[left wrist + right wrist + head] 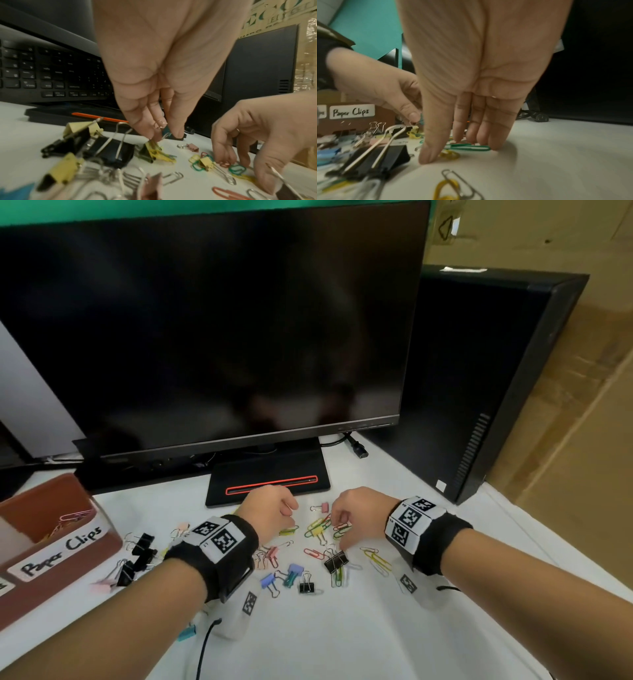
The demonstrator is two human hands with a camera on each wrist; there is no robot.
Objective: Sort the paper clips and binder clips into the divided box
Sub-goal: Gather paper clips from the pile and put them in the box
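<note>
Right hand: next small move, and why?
Probably close the fingers on the green paper clip and lift it. The right hand has its fingertips down on the cloth around that clip, nothing gripped yet. The box labelled Paper Clips sits to the left, so carry follows.

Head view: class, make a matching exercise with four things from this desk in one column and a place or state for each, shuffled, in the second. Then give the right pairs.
Things
1. left hand
2. right hand
3. box
4. monitor

Places or states
A. dark, behind the clips
B. pinches a small teal clip
C. at the left, labelled Paper Clips
D. fingertips down on a green paper clip

Pairs: 1-B, 2-D, 3-C, 4-A
</note>
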